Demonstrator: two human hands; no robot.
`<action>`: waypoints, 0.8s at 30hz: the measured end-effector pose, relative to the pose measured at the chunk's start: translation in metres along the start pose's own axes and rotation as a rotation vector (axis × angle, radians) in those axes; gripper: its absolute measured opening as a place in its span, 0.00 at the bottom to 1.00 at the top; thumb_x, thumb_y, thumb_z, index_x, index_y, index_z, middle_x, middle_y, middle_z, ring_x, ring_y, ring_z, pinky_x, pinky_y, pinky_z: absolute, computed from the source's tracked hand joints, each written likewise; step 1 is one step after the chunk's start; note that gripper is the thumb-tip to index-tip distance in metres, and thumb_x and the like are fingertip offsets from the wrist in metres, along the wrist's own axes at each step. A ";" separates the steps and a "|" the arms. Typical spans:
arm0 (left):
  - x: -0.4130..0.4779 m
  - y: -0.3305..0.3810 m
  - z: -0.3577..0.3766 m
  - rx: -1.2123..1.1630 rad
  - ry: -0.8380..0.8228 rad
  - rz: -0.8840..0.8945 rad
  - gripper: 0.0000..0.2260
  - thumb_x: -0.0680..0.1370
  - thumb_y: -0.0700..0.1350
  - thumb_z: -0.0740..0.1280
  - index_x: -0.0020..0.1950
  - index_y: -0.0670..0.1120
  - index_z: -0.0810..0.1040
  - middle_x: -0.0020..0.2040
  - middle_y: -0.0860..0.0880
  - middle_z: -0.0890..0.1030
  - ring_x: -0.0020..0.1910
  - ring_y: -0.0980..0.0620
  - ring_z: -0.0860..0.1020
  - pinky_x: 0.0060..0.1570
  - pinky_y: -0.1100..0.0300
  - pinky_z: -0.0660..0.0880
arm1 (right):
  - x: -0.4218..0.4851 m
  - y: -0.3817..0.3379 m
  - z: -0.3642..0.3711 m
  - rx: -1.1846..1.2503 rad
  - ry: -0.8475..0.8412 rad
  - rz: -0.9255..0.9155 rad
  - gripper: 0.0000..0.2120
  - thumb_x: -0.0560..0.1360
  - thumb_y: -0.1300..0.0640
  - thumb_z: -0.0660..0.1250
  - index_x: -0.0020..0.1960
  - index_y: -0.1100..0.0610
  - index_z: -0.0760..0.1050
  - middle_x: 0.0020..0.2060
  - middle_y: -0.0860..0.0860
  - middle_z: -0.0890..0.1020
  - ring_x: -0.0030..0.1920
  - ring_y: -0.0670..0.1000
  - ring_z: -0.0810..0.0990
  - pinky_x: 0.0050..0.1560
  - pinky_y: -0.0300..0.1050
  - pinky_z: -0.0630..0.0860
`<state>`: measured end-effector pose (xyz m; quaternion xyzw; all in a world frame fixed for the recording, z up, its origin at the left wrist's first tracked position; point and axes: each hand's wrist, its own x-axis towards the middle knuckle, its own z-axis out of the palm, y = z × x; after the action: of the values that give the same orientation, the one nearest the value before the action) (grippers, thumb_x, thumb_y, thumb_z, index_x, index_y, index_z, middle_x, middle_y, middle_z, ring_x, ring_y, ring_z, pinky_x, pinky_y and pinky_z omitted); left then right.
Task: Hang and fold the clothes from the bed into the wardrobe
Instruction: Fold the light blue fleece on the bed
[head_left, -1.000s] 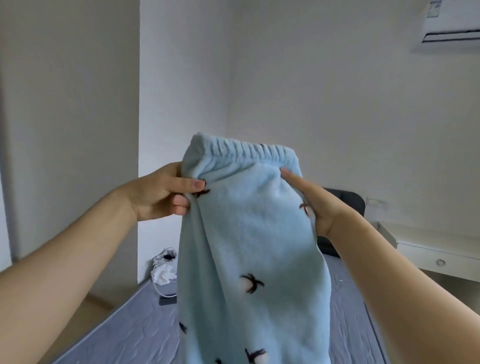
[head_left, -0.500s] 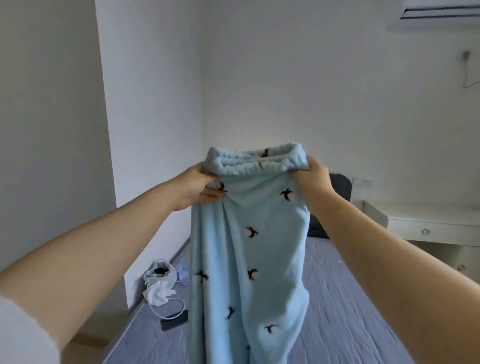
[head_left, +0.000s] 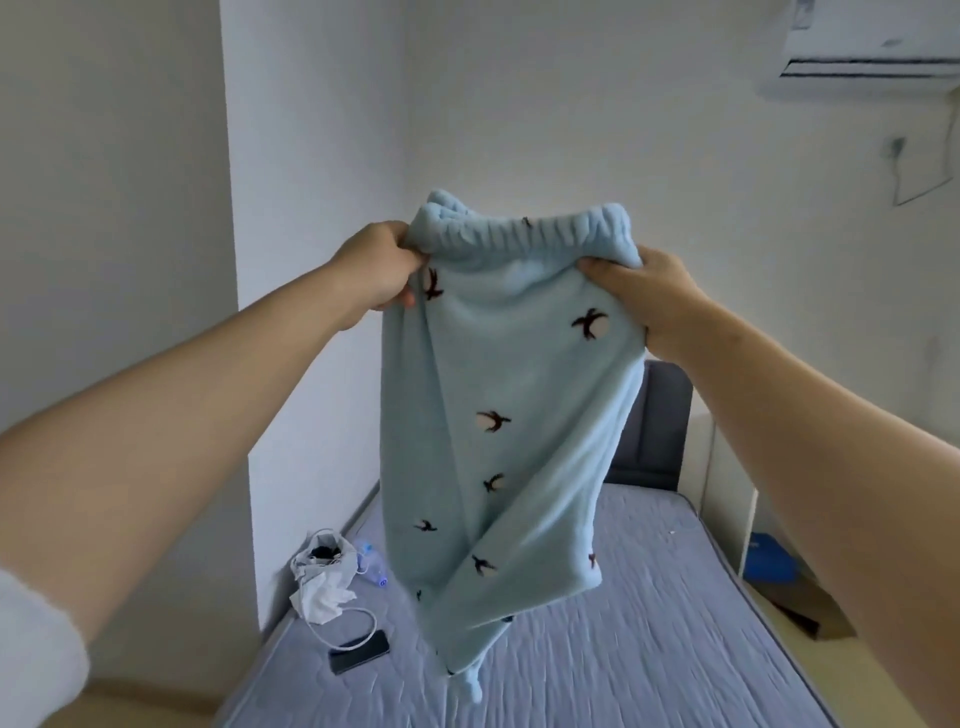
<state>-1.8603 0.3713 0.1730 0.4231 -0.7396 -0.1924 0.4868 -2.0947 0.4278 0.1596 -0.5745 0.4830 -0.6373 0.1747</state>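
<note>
I hold the light-blue fleece trousers (head_left: 511, 395) at frame centre: left hand (head_left: 375, 275) and right hand (head_left: 644, 299) each have fingers bunched tight around a waistband corner, legs dangling above the bed (head_left: 623, 649).

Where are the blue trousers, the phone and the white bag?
blue trousers (head_left: 509, 364), head view, front fabric below the waistband.
phone (head_left: 359, 658), head view, middle of its dark face.
white bag (head_left: 317, 592), head view, its crumpled side.

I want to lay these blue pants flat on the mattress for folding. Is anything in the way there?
A phone, cable and white bag lie near the left edge of the mattress, left of the hanging pants; nothing else visible blocks it.
</note>
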 end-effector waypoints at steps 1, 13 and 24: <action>-0.003 0.002 -0.006 -0.014 0.013 -0.006 0.10 0.77 0.38 0.55 0.42 0.50 0.72 0.34 0.49 0.72 0.27 0.53 0.69 0.20 0.70 0.60 | -0.004 -0.006 0.001 0.041 -0.051 0.057 0.06 0.71 0.54 0.72 0.44 0.53 0.77 0.37 0.50 0.83 0.35 0.48 0.83 0.32 0.40 0.78; -0.026 0.004 -0.021 -0.465 0.002 -0.267 0.12 0.79 0.38 0.57 0.39 0.48 0.73 0.23 0.54 0.72 0.14 0.60 0.61 0.19 0.70 0.66 | -0.010 -0.037 -0.013 0.097 -0.339 0.374 0.09 0.69 0.58 0.61 0.46 0.59 0.78 0.33 0.56 0.83 0.30 0.54 0.82 0.32 0.47 0.80; -0.032 -0.042 0.051 -0.201 -0.251 -0.405 0.08 0.80 0.40 0.53 0.45 0.48 0.70 0.40 0.47 0.79 0.33 0.48 0.81 0.37 0.54 0.79 | -0.020 0.064 -0.010 -0.150 0.021 0.324 0.08 0.72 0.60 0.71 0.50 0.60 0.77 0.44 0.57 0.81 0.35 0.49 0.79 0.32 0.41 0.77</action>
<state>-1.8818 0.3675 0.1030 0.4847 -0.6716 -0.4096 0.3825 -2.1197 0.4171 0.0979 -0.4938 0.6173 -0.5690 0.2265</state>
